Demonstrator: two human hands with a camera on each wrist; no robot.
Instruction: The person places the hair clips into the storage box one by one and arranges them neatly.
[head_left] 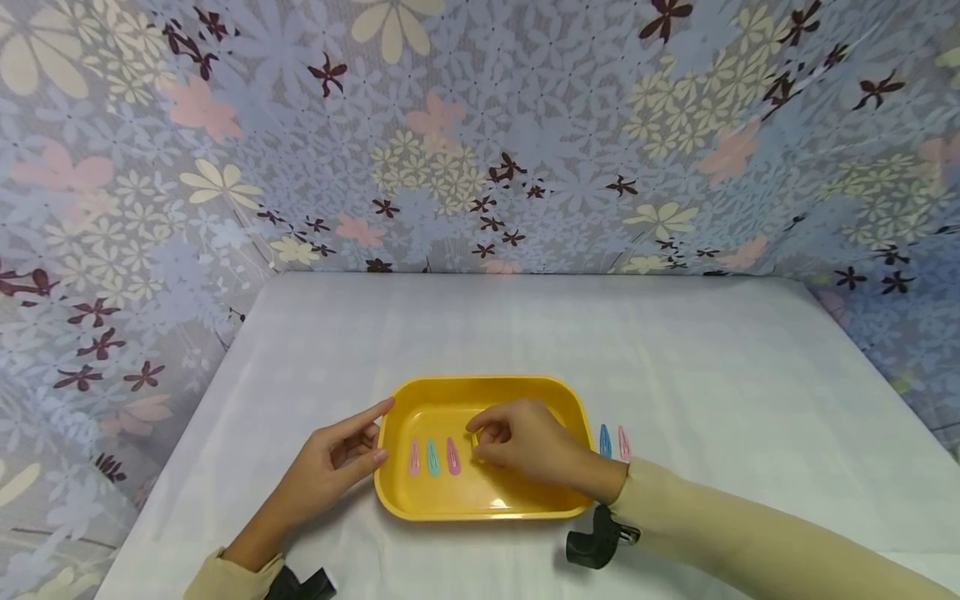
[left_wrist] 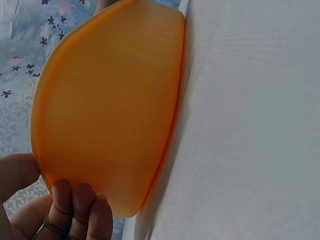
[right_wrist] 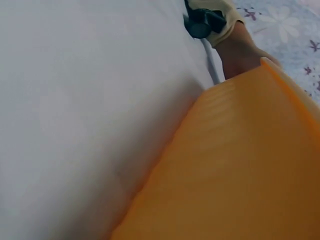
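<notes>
In the head view a yellow tray (head_left: 480,512) stands on the white cloth. My left hand (head_left: 326,467) holds its left end, thumb at the rim; the left wrist view shows curled fingers (left_wrist: 82,205) against the outer wall. Over the tray's middle, my right hand (head_left: 525,442) pinches a yellow hair clip (head_left: 474,439), mostly hidden by the fingers. To its left lie a pink hair clip (head_left: 414,457), a teal hair clip (head_left: 432,457) and a darker pink hair clip (head_left: 453,456), side by side on the tray floor. The right wrist view shows mainly the tray's outer wall (right_wrist: 225,170).
Right of the tray, a blue hair clip (head_left: 605,440) and another pink hair clip (head_left: 625,443) lie on the white cloth (head_left: 712,375), close to the right forearm. A flowered curtain (head_left: 480,167) stands behind and at both sides of the table.
</notes>
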